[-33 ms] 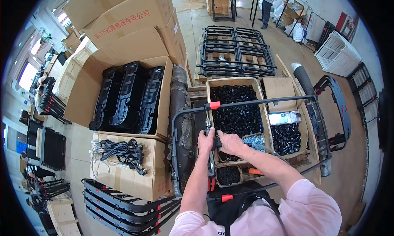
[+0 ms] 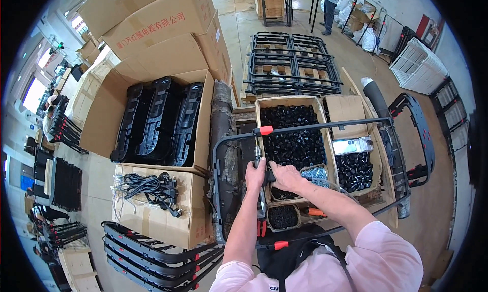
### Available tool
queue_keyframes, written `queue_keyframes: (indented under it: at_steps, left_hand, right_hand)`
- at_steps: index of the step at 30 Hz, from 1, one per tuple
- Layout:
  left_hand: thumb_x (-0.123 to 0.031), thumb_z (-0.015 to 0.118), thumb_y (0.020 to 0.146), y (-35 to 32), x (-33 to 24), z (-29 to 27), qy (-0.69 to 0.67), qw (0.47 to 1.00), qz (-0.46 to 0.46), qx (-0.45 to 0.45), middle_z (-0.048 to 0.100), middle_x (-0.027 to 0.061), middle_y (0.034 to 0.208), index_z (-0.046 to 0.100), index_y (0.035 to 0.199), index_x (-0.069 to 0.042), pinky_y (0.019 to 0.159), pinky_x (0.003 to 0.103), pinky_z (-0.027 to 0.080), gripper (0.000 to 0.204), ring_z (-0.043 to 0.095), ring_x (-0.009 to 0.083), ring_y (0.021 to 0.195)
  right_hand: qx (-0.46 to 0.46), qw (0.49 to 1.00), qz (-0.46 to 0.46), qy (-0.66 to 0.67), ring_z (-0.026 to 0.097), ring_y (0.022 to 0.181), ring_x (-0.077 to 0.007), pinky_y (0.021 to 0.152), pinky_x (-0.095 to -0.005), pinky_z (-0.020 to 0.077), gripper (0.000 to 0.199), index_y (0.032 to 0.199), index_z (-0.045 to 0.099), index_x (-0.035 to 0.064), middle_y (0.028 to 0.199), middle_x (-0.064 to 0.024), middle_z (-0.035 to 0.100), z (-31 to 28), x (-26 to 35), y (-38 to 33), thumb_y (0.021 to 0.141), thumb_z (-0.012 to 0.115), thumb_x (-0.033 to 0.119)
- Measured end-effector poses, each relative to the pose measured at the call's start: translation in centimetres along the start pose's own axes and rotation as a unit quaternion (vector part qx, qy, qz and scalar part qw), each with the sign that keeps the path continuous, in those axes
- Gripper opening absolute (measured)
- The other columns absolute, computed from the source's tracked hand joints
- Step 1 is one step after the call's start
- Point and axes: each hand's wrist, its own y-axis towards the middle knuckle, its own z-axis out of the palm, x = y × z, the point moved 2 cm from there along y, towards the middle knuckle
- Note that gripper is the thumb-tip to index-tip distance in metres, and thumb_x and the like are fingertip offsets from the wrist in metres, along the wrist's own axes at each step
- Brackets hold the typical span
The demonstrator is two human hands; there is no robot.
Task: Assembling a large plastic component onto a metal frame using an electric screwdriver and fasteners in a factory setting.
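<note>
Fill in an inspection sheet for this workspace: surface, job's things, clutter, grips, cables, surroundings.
Surface: wooden bench, mostly covered by boxes of parts.
Job's things: drill, tip toward the far bar of a black frame, near a red clip; contact unclear.
Clutter: small black caps and silvery screws in boxes; orange handle nearby.
Grips: left grip and right grip, both closed on the drill.
Cables: black bundle with plugs on a closed carton.
Surroundings: open carton of black trays; person standing beyond.
</note>
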Motion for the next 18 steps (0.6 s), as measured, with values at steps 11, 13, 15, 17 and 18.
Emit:
queue_keyframes:
  at_steps: [11,13,15,17,18]
  left_hand:
    - [-0.067,0.055,0.098,-0.2,-2.5,0.3,0.137,0.990,-0.010,0.038,0.069,0.0341,0.121,0.062,0.125,0.004,0.102,0.054,0.050,0.076,0.065,0.0493,0.119]
    - [-0.067,0.055,0.098,-0.1,-2.8,0.3,0.148,0.988,-0.009,0.037,0.069,0.0349,0.121,0.061,0.127,0.005,0.102,0.054,0.050,0.077,0.065,0.0498,0.118]
    - [-0.066,0.055,0.098,0.0,-3.0,0.4,0.156,0.987,-0.006,0.032,0.069,0.0354,0.120,0.060,0.127,0.005,0.102,0.054,0.050,0.077,0.066,0.0504,0.117]
    - [-0.065,0.056,0.098,0.2,-3.3,0.6,0.158,0.987,-0.012,0.033,0.069,0.0348,0.121,0.061,0.127,0.004,0.102,0.053,0.050,0.075,0.065,0.0496,0.118]
    - [-0.064,0.056,0.098,0.2,-3.4,0.7,0.159,0.986,-0.018,0.035,0.069,0.0342,0.123,0.062,0.127,0.003,0.103,0.053,0.050,0.073,0.065,0.0487,0.120]
  right_hand:
    - [-0.031,0.999,-0.009,0.031,0.073,0.094,-0.0459,0.084,-0.0513,0.0597,0.078,0.140,0.042,-0.0059,0.103,-0.0286,0.073,0.6,-1.6,0.5,0.078,0.080,0.021]
    - [-0.036,0.999,-0.009,0.034,0.073,0.094,-0.0458,0.084,-0.0513,0.0597,0.081,0.143,0.041,-0.0063,0.104,-0.0287,0.073,0.7,-1.7,0.6,0.078,0.080,0.021]
    - [-0.036,0.999,-0.003,0.038,0.073,0.095,-0.0456,0.084,-0.0511,0.0597,0.084,0.146,0.039,-0.0065,0.105,-0.0290,0.073,0.8,-2.0,0.8,0.077,0.079,0.020]
    - [-0.036,0.999,0.001,0.037,0.073,0.095,-0.0457,0.084,-0.0511,0.0598,0.085,0.146,0.039,-0.0063,0.105,-0.0292,0.073,0.8,-2.2,1.0,0.077,0.079,0.020]
    - [-0.035,0.999,0.005,0.036,0.073,0.095,-0.0457,0.084,-0.0510,0.0598,0.085,0.147,0.039,-0.0062,0.105,-0.0293,0.073,0.8,-2.4,1.0,0.076,0.079,0.020]
